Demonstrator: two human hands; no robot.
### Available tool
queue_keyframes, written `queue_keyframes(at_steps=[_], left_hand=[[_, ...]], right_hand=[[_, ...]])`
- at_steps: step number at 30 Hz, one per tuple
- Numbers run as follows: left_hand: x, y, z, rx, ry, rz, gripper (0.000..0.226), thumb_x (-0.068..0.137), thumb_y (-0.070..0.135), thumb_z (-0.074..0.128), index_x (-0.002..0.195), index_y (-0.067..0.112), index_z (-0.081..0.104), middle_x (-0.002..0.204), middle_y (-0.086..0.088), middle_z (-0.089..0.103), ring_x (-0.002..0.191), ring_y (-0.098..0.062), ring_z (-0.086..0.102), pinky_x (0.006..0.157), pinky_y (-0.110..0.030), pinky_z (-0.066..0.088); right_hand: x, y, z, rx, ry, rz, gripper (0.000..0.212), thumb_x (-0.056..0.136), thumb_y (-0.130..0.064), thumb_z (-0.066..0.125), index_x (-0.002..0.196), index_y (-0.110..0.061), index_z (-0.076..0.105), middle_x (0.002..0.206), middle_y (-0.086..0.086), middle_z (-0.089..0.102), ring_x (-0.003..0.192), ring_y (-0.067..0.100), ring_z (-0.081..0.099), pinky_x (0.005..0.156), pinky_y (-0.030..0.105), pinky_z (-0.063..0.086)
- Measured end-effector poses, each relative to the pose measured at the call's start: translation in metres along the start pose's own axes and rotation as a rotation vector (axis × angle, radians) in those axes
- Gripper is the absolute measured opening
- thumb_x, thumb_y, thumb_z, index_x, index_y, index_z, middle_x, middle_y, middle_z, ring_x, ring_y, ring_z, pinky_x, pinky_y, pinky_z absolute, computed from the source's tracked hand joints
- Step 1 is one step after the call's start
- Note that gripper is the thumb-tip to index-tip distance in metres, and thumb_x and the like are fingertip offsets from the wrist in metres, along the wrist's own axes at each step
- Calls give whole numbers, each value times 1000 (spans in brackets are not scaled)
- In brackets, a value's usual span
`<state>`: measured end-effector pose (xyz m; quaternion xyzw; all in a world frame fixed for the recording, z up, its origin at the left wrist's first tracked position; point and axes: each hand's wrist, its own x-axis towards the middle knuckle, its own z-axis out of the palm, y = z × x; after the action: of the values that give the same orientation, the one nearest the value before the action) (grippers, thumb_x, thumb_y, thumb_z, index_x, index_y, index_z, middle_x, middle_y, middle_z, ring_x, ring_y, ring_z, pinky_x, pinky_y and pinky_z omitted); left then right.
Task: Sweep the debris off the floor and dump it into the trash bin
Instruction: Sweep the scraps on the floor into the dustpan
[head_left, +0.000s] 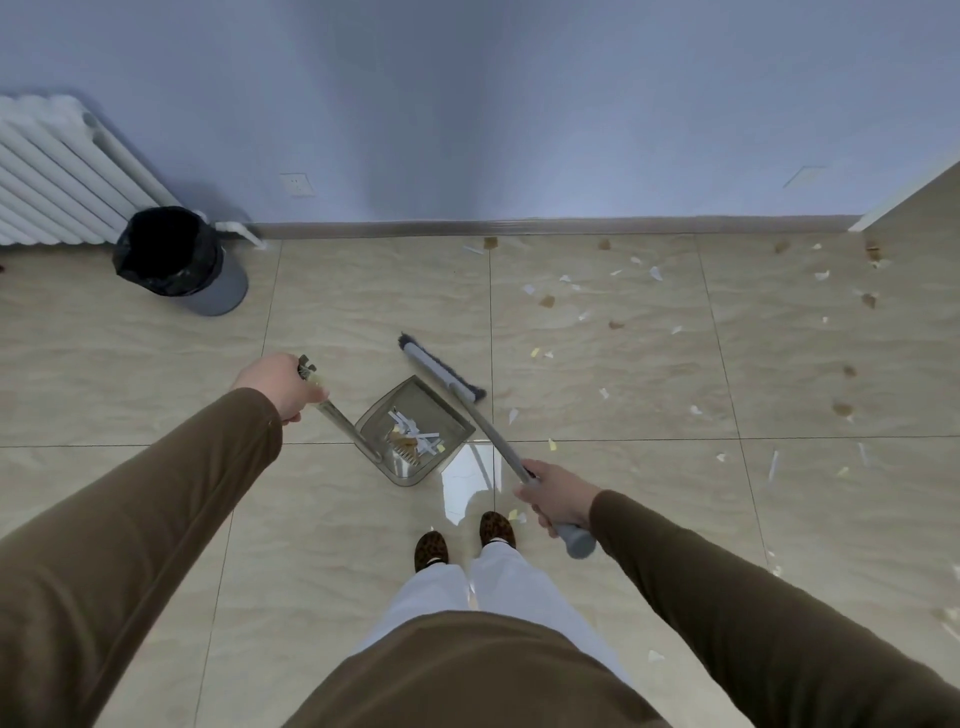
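Note:
My left hand (280, 384) grips the top of the long handle of a translucent grey dustpan (415, 431), which sits on the tiled floor ahead of my feet. Several white, yellow and brown scraps lie inside the pan. My right hand (558, 496) grips the grey broom handle near its upper end. The broom head (441, 370) rests on the floor just beyond the pan's open edge. Loose debris (613, 312) is scattered over the floor to the right. The trash bin (174, 257), lined with a black bag, stands at the far left.
A white radiator (57, 176) hangs on the wall behind the bin. A baseboard (519, 227) runs along the blue wall. A white-edged panel (914, 208) juts in at the far right. My feet (465, 540) stand just behind the pan.

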<state>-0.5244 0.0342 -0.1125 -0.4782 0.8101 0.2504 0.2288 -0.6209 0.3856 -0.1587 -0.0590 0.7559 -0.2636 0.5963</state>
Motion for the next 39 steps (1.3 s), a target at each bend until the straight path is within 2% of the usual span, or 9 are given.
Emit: queue_keyframes(at_steps=[2,6,11,14,21,25,29,32,39], left_hand=[[-2,2,1,-7,0,-5,23,90,26,74,92,11,58,83,-9,64,66,-23,64,71,-40,61],[-9,3,6,-12,-9,-3,26,91,26,74,100,6,60,89,-13,65,68,-25,64,57,-32,55],[-19,-2,13,26,-22,27,23,90,28,75,93,9,63,84,-10,67,67,-25,67,58,-33,57],[-28,-2,15,109,-22,69,26,89,31,75,96,9,63,84,-10,68,69,-27,71,69,-40,63],[-53,5,16,254,-55,184,33,90,33,74,107,9,61,92,-11,69,69,-25,70,70,-42,64],[-69,6,25,300,-70,237,30,91,30,73,106,7,61,77,-8,65,57,-20,62,56,-33,56],[-77,1,37,298,-81,273,30,90,29,74,106,7,61,79,-9,66,62,-24,65,74,-42,63],[-80,-6,44,293,-90,262,32,89,30,75,105,5,62,82,-15,71,63,-27,65,74,-43,62],[-90,-19,52,283,-103,279,30,89,31,75,102,5,65,88,-16,73,70,-29,71,74,-42,62]], right_hand=[[-7,3,-13,98,-28,16,41,101,-23,50,141,-17,45,72,5,49,51,11,44,43,23,43],[-39,38,-34,250,-18,23,48,102,-25,52,148,-23,39,77,6,49,50,10,43,43,22,40],[-79,77,-36,80,92,-56,56,101,-26,52,152,-33,32,82,6,49,56,15,45,46,27,44],[-91,91,-37,25,158,-67,53,101,-27,51,150,-36,34,83,5,51,60,17,47,48,28,45],[-92,124,-28,-31,257,56,39,101,-25,50,139,-26,44,80,8,56,60,19,51,50,30,47],[-79,131,-1,-16,256,141,34,102,-22,49,135,-16,46,81,10,55,61,18,51,50,30,47],[-70,131,43,-30,213,173,43,102,-21,47,143,-15,39,84,12,57,61,21,52,51,30,47],[-79,134,66,-25,172,180,44,101,-22,46,145,-22,38,84,10,56,60,20,52,49,29,46],[-141,154,64,132,170,162,35,101,-21,50,137,-17,49,74,6,46,49,11,42,42,22,37]])
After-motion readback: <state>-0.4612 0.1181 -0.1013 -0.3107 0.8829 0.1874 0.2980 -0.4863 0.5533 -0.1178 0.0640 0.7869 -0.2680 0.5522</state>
